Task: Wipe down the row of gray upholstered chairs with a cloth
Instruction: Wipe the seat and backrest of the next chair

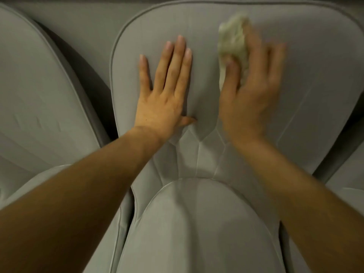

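Note:
A gray upholstered chair fills the view, its backrest (315, 79) ahead of me and its seat cushion (197, 223) below. My left hand (167, 91) lies flat on the backrest's left half with straight fingers. My right hand (254, 89), blurred by motion, presses a crumpled pale yellowish cloth (233, 48) against the upper right of the backrest. The thumb rests on the cloth, and part of the cloth is hidden under the palm and fingers.
A second gray chair (37, 91) stands close on the left, separated by a dark narrow gap. Another chair's edge (346, 182) shows at the lower right. A gray wall strip (78, 14) runs behind the chairs.

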A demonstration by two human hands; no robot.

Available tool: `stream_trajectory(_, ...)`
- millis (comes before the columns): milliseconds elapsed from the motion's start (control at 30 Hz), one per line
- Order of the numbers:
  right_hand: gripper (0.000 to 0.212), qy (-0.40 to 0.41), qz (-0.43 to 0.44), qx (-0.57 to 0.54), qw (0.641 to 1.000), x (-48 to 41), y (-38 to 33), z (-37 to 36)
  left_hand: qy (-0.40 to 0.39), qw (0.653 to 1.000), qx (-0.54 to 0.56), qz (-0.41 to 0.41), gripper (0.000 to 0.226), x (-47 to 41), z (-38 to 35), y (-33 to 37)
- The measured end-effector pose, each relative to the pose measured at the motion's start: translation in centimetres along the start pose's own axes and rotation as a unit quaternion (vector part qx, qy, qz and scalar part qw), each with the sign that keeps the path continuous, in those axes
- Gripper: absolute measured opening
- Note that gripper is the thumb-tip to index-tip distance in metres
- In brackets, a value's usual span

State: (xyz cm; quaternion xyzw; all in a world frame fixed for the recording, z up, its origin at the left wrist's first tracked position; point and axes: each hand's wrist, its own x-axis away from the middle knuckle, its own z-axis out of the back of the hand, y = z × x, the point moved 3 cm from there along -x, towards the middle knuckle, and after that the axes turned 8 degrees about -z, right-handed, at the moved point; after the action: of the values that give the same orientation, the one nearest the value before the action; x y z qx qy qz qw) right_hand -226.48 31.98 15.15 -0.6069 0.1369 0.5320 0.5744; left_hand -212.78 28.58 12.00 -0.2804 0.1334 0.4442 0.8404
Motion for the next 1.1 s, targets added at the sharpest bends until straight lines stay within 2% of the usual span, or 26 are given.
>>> stream_trajectory(67,0.031,-0.003,0.017,0.034,0.999,-2.4,-0.4,-1.0,-0.005,1.000,0.020,-0.006,0.131,-1.6,0.9,-0.5)
stream_trajectory(133,0.030,-0.029,0.025,0.073,0.997,-1.2,0.5,-1.7,-0.018,0.999,0.032,-0.012,0.131,-2.2,1.0,-0.5)
stream_trajectory(267,0.034,-0.129,-0.015,0.099,0.987,5.4,3.0,-0.7,-0.057,0.998,0.035,-0.005,0.133,-2.2,0.8,-0.1)
stream_trajectory(367,0.031,-0.177,-0.044,0.070,0.981,6.7,3.2,0.6,-0.068,0.997,0.044,-0.004,0.134,-2.3,1.3,0.0)
stream_trajectory(467,0.032,-0.122,-0.050,0.015,0.991,2.7,1.1,1.4,-0.051,0.997,0.060,-0.012,0.132,-2.5,2.1,0.0)
stream_trajectory(567,0.035,-0.065,-0.050,0.013,0.997,-3.4,-0.8,0.7,-0.031,0.996,0.085,-0.006,0.133,-3.6,2.5,0.0)
stream_trajectory(700,0.038,-0.071,-0.019,0.072,0.995,-5.3,-1.1,-0.9,-0.049,0.991,0.121,0.020,0.138,-5.0,2.2,0.6)
stream_trajectory(867,0.034,-0.144,-0.010,0.110,0.983,1.9,1.6,0.1,-0.072,0.989,0.127,0.017,0.135,-5.0,1.7,0.6)
stream_trajectory(1000,0.035,-0.194,-0.053,0.068,0.977,4.9,3.0,0.9,-0.064,0.991,0.116,0.010,0.127,-4.8,1.5,0.6)
stream_trajectory(1100,0.034,-0.159,-0.060,0.034,0.985,3.7,2.0,1.7,-0.043,0.993,0.113,-0.008,0.130,-4.1,0.9,1.0)
